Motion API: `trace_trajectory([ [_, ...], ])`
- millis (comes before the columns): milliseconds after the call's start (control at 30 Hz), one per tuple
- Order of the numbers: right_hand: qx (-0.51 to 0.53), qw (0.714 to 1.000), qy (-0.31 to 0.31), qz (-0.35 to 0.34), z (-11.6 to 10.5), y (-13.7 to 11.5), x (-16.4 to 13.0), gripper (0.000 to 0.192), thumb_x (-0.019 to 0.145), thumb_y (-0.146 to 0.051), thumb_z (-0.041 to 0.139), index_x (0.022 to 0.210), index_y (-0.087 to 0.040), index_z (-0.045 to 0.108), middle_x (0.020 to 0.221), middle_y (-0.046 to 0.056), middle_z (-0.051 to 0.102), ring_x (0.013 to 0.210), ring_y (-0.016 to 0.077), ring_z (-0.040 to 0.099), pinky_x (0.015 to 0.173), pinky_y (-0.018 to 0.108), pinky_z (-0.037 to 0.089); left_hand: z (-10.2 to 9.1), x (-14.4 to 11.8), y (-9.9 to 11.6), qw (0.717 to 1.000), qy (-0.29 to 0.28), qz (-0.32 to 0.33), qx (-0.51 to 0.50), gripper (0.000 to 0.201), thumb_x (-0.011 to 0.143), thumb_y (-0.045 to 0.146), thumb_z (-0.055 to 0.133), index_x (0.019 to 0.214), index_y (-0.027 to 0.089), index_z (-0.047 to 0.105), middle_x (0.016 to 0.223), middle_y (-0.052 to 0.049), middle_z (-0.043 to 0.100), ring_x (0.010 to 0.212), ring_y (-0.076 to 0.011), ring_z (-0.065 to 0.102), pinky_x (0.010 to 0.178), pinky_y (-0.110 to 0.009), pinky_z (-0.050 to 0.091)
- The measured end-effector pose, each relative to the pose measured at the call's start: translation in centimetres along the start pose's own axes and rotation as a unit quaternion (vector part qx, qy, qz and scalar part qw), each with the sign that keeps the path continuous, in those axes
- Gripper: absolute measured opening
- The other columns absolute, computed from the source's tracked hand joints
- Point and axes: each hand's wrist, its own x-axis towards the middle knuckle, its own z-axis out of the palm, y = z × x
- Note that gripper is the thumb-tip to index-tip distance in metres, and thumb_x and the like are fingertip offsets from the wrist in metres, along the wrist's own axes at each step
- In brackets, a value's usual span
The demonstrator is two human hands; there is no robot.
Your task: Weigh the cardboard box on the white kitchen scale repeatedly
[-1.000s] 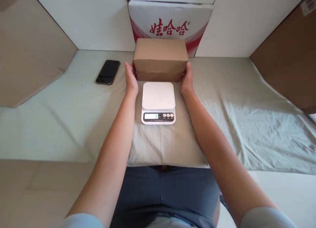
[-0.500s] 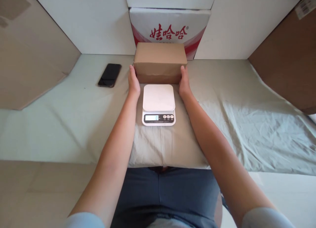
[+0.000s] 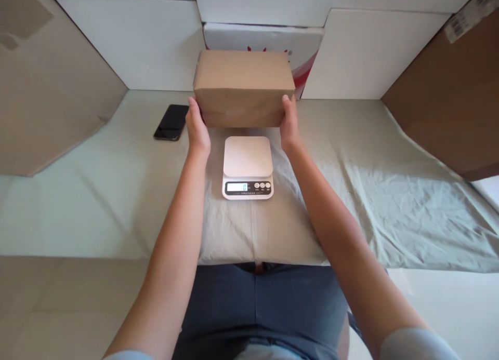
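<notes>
The left hand (image 3: 197, 129) and right hand (image 3: 290, 125) press flat against the ends of the box (image 3: 244, 87), holding it between them just behind the scale (image 3: 247, 168). A phone (image 3: 171, 122) lies left.

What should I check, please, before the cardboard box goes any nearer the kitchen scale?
1. Left hand on the cardboard box: ok, pressed against its left end.
2. Right hand on its right end: ok.
3. Kitchen scale platform bare: ok.
4. Display reads zero: ok.
5. Scale sits level on the folded cloth: cannot tell.
6. Phone apart from the scale: ok, off to the left.
</notes>
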Motion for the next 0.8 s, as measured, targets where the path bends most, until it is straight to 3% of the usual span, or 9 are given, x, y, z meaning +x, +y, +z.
trace_trajectory([
  [100,-0.018,1.0,-0.012,-0.006,-0.2,-2.6,-1.4,0.061,0.092,-0.077,0.049,0.143,-0.044,0.058,0.156,-0.01,0.063,0.168,0.0257,0.035,0.142,0.054,0.03,0.4,-2.0,3.7,0.997,-0.031,0.065,-0.015,0.071,0.095,0.086,0.046,0.117,0.025,0.075,0.145,-0.008,0.072,0.155,-0.0308,0.052,0.135,-0.046,0.038],
  [200,-0.02,0.999,-0.025,-0.019,-1.1,-5.4,-4.6,0.058,0.092,-0.07,0.055,0.143,-0.043,0.06,0.152,-0.008,0.066,0.166,0.0296,0.039,0.141,0.055,0.032,0.1,-5.5,6.9,0.996,-0.077,0.045,-0.011,0.067,0.094,0.086,0.047,0.118,0.031,0.078,0.147,-0.003,0.071,0.16,-0.0324,0.045,0.136,-0.052,0.035],
  [267,-0.014,0.999,-0.031,-0.014,-1.9,-6.7,-7.4,0.055,0.09,-0.065,0.06,0.141,-0.044,0.062,0.151,-0.007,0.067,0.164,0.0317,0.042,0.139,0.054,0.037,-0.4,-8.2,7.9,0.996,-0.084,0.037,-0.004,0.065,0.092,0.086,0.048,0.119,0.036,0.08,0.147,-0.002,0.07,0.162,-0.0338,0.043,0.135,-0.051,0.037],
  [367,-0.017,1.0,-0.016,0.006,-2.8,-7.2,-11.0,0.056,0.087,-0.063,0.062,0.142,-0.048,0.06,0.153,-0.007,0.066,0.162,0.0333,0.044,0.136,0.056,0.043,-1.0,-11.7,7.4,0.998,-0.058,0.026,0.017,0.061,0.092,0.084,0.051,0.131,0.043,0.076,0.147,0.0,0.071,0.161,-0.0324,0.044,0.133,-0.049,0.043],
  [500,-0.018,1.0,0.009,0.004,-3.1,-5.5,-13.2,0.057,0.087,-0.061,0.062,0.143,-0.049,0.059,0.157,-0.006,0.063,0.157,0.0353,0.05,0.135,0.063,0.04,-1.4,-14.3,5.2,0.998,-0.028,0.032,0.037,0.061,0.098,0.076,0.049,0.141,0.038,0.071,0.148,-0.004,0.071,0.159,-0.0299,0.048,0.131,-0.046,0.043],
  [633,-0.007,1.0,0.015,0.019,-3.1,-3.7,-13.6,0.058,0.089,-0.063,0.06,0.143,-0.045,0.06,0.159,-0.003,0.062,0.154,0.0354,0.052,0.134,0.063,0.041,-1.9,-15.1,3.6,0.998,-0.001,0.036,0.049,0.063,0.099,0.075,0.05,0.138,0.031,0.072,0.144,-0.009,0.073,0.153,-0.031,0.055,0.128,-0.045,0.044],
  [800,-0.002,1.0,-0.007,0.012,-2.9,-3.1,-13.7,0.063,0.087,-0.066,0.064,0.144,-0.04,0.06,0.158,-0.001,0.063,0.155,0.0353,0.05,0.133,0.058,0.043,-2.3,-15.0,3.1,0.999,0.01,0.036,0.027,0.07,0.098,0.077,0.051,0.139,0.025,0.071,0.145,-0.013,0.072,0.15,-0.0312,0.058,0.127,-0.042,0.044],
])
